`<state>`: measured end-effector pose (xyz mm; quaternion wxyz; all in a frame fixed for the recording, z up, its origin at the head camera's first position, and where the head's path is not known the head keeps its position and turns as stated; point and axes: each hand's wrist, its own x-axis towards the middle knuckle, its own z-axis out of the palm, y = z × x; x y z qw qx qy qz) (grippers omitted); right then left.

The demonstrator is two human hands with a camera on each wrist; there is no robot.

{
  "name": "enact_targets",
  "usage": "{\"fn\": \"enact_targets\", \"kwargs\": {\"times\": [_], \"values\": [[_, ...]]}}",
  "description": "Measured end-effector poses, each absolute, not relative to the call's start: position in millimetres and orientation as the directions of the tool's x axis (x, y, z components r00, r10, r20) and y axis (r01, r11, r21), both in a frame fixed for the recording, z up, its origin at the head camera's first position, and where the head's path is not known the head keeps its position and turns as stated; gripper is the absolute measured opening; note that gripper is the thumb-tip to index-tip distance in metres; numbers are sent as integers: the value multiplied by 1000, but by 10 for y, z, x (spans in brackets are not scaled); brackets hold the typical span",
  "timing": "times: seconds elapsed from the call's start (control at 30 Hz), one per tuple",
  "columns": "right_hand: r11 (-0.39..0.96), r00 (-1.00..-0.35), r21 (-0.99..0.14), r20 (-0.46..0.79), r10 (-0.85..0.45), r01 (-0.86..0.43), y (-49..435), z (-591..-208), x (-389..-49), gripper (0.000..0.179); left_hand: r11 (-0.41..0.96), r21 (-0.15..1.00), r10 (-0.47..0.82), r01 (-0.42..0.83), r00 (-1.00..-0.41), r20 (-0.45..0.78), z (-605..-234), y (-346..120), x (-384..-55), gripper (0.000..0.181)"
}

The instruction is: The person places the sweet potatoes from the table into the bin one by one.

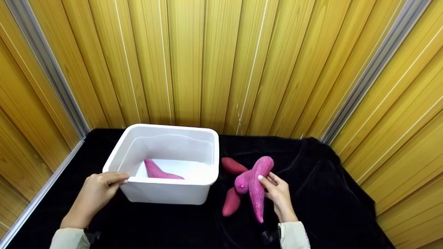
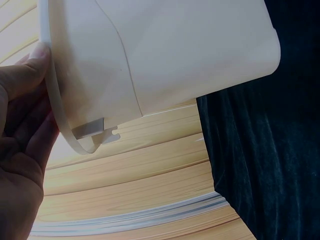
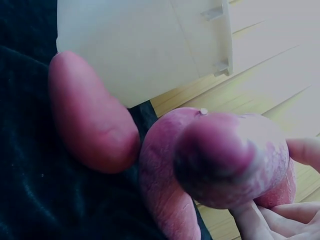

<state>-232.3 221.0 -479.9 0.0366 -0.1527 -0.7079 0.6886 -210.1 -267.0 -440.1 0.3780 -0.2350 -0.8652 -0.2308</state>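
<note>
At the left front of the white plastic bin (image 1: 166, 193), my left hand (image 1: 97, 190) pinches the rim between thumb and fingers. The left wrist view shows the thumb on one side of that rim (image 2: 52, 85). My right hand (image 1: 279, 194) grips a long magenta sweet potato (image 1: 256, 197), its tapered end toward me. Behind it, a second magenta sweet potato (image 1: 241, 184) shows its rounded tip, partly hidden. Two smoother red sweet potatoes (image 1: 231, 203) lie beside these, one farther back. Inside the bin rests another magenta sweet potato (image 1: 157, 171), partly covered by the front wall.
Black velvety cloth (image 1: 325, 207) covers the table. Yellow wood-look panels (image 1: 221, 69) rise behind it and on both sides, with grey metal strips (image 1: 373, 65) at the corners. The bin stands left of the sweet potatoes, near the back panel.
</note>
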Motion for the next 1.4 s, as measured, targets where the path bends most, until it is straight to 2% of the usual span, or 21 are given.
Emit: {"fn": "enact_targets", "kwargs": {"times": [1.4], "values": [[35,-980,-996,-76,182,84,1805,-4118,-2592,63,777,232,217,585,-594,775,-4409,-2668,-2110,32]]}}
